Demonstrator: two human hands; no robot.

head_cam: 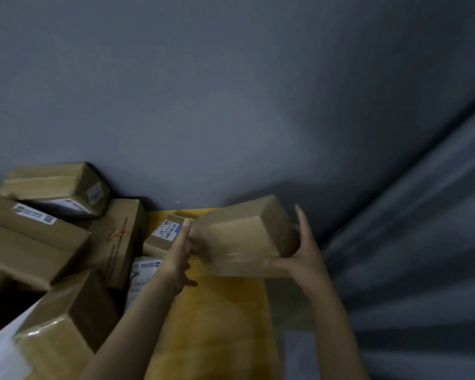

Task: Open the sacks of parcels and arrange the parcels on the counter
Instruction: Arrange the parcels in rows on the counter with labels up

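A brown cardboard parcel (242, 237), taped and tilted, is held just above the yellow counter (217, 325) near the grey wall. My left hand (177, 259) presses flat against its left side. My right hand (303, 253) cups its right end, fingers up along the box and thumb underneath. A small flat parcel with a barcode label (163, 234) lies on the counter right behind my left hand. The picture is blurred by motion.
Several brown parcels are piled at the left: a large labelled box (30, 239), one on top by the wall (58, 187), an upright printed box (118, 239), a near one (66, 325). A grey rolling shutter (422, 256) borders the right.
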